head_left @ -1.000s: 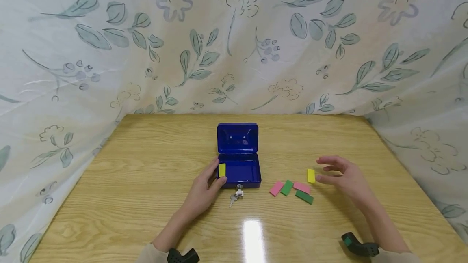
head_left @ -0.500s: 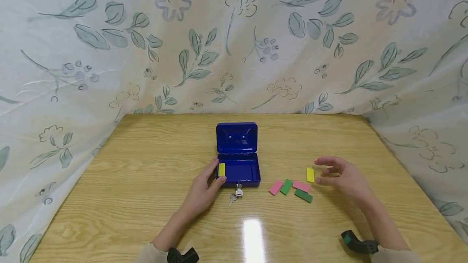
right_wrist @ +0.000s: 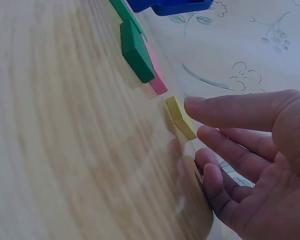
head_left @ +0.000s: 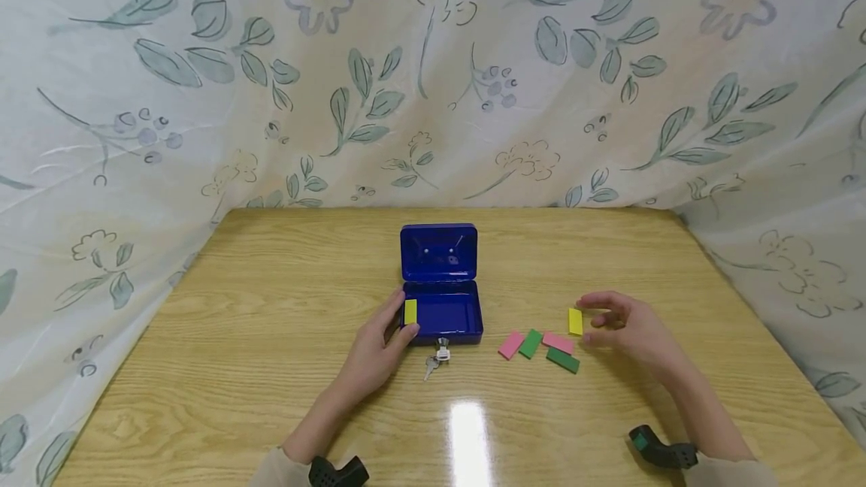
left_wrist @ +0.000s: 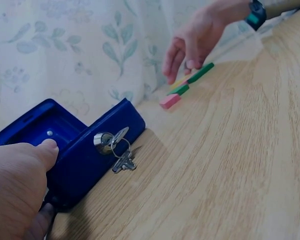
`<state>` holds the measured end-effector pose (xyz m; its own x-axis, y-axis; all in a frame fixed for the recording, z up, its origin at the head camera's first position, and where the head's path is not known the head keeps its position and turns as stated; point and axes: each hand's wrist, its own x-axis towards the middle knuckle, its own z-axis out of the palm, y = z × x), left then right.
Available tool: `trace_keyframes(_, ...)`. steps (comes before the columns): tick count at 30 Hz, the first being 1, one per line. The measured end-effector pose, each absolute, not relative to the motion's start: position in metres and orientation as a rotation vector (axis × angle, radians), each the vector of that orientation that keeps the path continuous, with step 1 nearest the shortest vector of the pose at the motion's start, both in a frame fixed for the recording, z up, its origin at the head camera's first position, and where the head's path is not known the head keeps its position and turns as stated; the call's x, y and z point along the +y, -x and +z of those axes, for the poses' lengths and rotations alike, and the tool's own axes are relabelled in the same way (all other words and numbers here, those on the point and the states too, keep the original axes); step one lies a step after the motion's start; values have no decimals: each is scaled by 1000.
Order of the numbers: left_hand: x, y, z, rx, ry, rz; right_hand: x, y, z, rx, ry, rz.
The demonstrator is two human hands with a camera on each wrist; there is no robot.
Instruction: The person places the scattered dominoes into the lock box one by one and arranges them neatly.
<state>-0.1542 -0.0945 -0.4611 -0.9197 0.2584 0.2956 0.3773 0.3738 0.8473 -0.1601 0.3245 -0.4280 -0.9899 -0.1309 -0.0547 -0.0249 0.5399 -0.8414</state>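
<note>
A blue cash box (head_left: 443, 340) stands on the table with its lid raised, a yellow block (head_left: 410, 312) inside at its left end. My left hand (head_left: 375, 348) holds the box's left side, the thumb over the front left rim. Keys (left_wrist: 124, 161) hang from the lock at the front. To the right, my right hand (head_left: 632, 329) is beside a second yellow block (head_left: 575, 322), thumb and fingers spread apart with nothing between them. In the right wrist view the thumb tip is close by that yellow block.
Between box and right hand lie a pink block (head_left: 511, 345), a green block (head_left: 531, 343), another pink block (head_left: 558, 343) and another green block (head_left: 563, 360), close together. A floral curtain (head_left: 440, 96) hangs behind the wooden table (head_left: 271, 397).
The right hand has shifted slightly left, its fingertips now nearer the yellow block. The left hand, box and blocks stay as they were.
</note>
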Motion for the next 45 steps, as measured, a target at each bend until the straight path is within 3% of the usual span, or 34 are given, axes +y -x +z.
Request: trace_keyframes(45, -96, 157, -459, -2514, 595, -1594, 316, 162, -431, 2780, 121, -1303)
